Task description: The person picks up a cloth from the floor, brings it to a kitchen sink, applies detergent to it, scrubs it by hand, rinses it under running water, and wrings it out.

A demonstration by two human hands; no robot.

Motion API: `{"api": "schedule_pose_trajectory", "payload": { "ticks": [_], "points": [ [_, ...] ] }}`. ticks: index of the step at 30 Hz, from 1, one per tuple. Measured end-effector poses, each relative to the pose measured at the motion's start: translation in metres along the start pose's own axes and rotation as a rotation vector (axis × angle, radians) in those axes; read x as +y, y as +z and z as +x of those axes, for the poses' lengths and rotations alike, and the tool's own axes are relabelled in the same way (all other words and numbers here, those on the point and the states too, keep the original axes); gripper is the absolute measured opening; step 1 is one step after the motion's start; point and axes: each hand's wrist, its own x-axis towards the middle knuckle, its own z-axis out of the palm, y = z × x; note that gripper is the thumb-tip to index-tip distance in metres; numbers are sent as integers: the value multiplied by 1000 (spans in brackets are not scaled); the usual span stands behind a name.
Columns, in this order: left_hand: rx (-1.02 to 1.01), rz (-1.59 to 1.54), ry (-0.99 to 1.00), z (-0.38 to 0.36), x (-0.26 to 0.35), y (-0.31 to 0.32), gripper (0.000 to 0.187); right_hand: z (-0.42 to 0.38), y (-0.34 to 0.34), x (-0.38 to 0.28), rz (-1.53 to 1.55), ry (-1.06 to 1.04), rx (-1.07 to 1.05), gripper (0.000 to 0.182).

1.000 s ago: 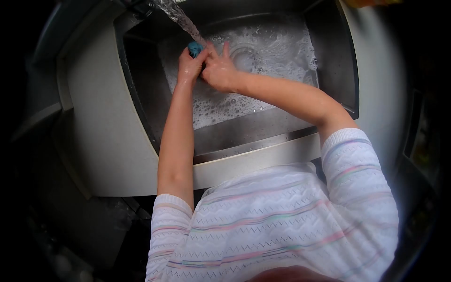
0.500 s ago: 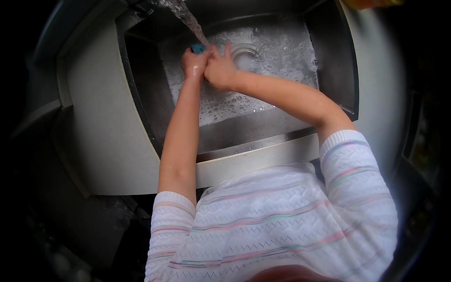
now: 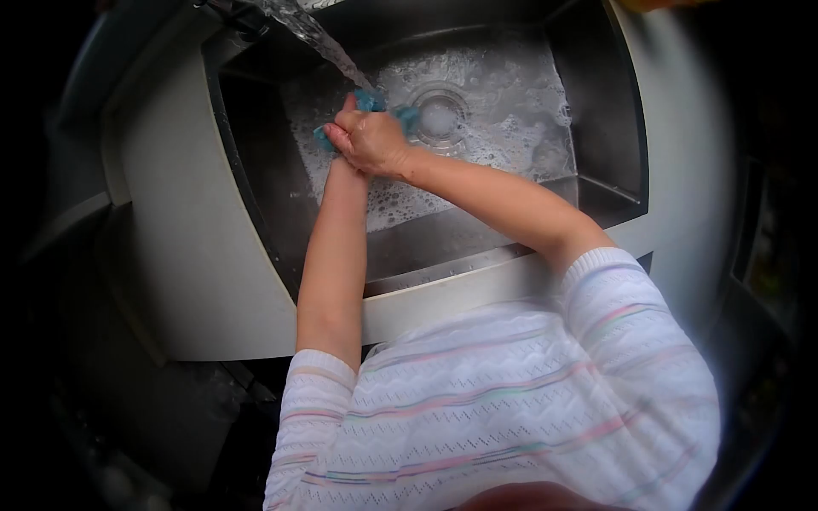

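A wet blue cloth (image 3: 370, 101) is bunched between my two hands, under the running water (image 3: 313, 36) at the left side of the sink. Folds of it stick out above, left and right of the fingers. My right hand (image 3: 378, 143) is closed over it and lies across my left hand (image 3: 348, 104). Most of my left hand is hidden behind the right, with only a little of it showing; it is closed on the cloth too. Below them, the metal sink (image 3: 605, 128) holds shallow, sudsy water.
From the top left, a dark faucet (image 3: 237, 17) reaches over the sink. A round drain (image 3: 440, 117) lies right of my hands. A pale countertop (image 3: 192, 196) borders the sink, and an orange-yellow object (image 3: 660, 3) shows at the top edge, partly cut off.
My right hand has gone from pointing fingers beside the left to closing over it. More of the blue cloth now shows around both hands. The drain is more exposed.
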Motion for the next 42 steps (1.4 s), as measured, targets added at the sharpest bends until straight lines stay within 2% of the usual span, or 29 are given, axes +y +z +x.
{"api": "schedule_pose_trajectory", "payload": {
  "ticks": [1, 2, 3, 4, 5, 6, 7, 9, 11, 12, 15, 16, 19, 20, 21, 22, 24, 26, 27, 28, 30, 32, 34, 37, 39, 41, 42],
  "points": [
    [-62, 33, -5, -5, 0, 8, 46, 7, 3, 15, -48, 17, 61, 31],
    [104, 110, -12, -3, 0, 19, 43, 18, 5, 31, -99, 33, 123, 31],
    [272, 186, -22, -5, 4, 38, 39, 34, 2, 57, -150, 171, 54, 29],
    [232, 388, 3, -16, 15, 53, 33, 49, -4, 78, -202, 313, -19, 29],
    [156, 640, 37, -19, 25, 56, 33, 56, -20, 83, -201, 333, -104, 31],
    [76, 890, 72, -20, 35, 55, 33, 68, -23, 104, -56, 230, -55, 39],
    [-7, 1137, 107, -24, 43, 63, 32, 76, -44, 91, 243, 181, -60, 51],
    [-3, 1404, 252, -33, 51, 82, 34, 67, -74, 49, 657, 423, -255, 58],
    [-66, 1600, 407, -34, 55, 94, 37, 58, -74, 31, 452, 261, -504, 56],
    [-51, 1595, 293, -29, 58, 94, 38, 62, -74, 31, 458, 381, -587, 51],
    [135, 1038, 457, -14, 43, 60, 34, 69, -57, 60, 378, 464, -314, 45],
    [217, 1107, 467, -16, 48, 54, 37, 70, -53, 71, 346, 492, -221, 38],
    [408, 483, -304, -30, 40, 41, 48, 57, -18, 86, 67, 111, -129, 35],
    [360, 301, -447, -27, 30, 30, 56, 38, -27, 43, 79, 142, -221, 33],
    [205, 254, -420, -29, 19, 18, 54, 21, -22, 20, 47, 127, -300, 34],
    [84, -2, -329, -43, 14, 25, 47, 1, -15, 2, -10, -60, -210, 35],
    [-37, -247, -310, -53, 8, 31, 41, -43, -3, -21, -32, -320, -154, 35],
    [-33, -223, -460, -43, 13, 21, 40, -53, 6, -14, -77, -365, -151, 33],
    [38, -230, -384, -39, 12, 20, 38, -55, 10, -13, -98, -388, -150, 33],
    [111, -239, -312, -36, 6, 22, 37, -44, 13, -7, -331, -361, -139, 30],
    [248, -260, -173, -30, -13, 28, 34, 7, 12, 31, -354, -62, -115, 30],
    [246, -122, -153, -11, -25, 22, 33, 36, 4, 72, -269, 94, 3, 29],
    [247, -45, -146, -10, -25, 25, 32, 25, 1, 59, -222, 20, 24, 30],
    [-824, -384, 31, -4, -32, -15, 31, -5, 0, 18, -191, -153, -9, 32],
    [-424, -184, 34, -31, -16, 29, 31, -11, 4, 16, -236, -149, -17, 35],
    [406, 84, -92, -30, -8, 47, 33, 13, 0, 39, -282, 15, 34, 37],
    [291, -31, -136, -20, -8, 40, 33, 25, -6, 60, -299, 127, 46, 39]
  ]
}}
